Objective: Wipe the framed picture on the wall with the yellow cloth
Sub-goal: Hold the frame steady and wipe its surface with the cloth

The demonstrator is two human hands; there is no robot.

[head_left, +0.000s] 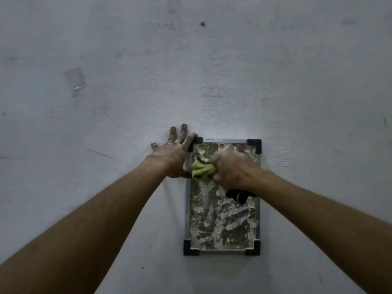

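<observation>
A small framed picture [222,225] hangs on the grey wall, with a silver rim, black corner pieces and a glass smeared with white dust. My right hand [232,168] presses a bunched yellow cloth [202,169] against the upper part of the glass. My left hand [172,154] lies flat on the wall with fingers spread, its forefinger on the frame's top left corner and its thumb at the left rim. A black object [237,195] shows under my right wrist; I cannot tell what it is.
The wall [212,71] is bare, scuffed grey plaster. A screw or nail [203,23] sticks out high above the frame. A patch of clear tape [74,80] clings to the wall at the upper left.
</observation>
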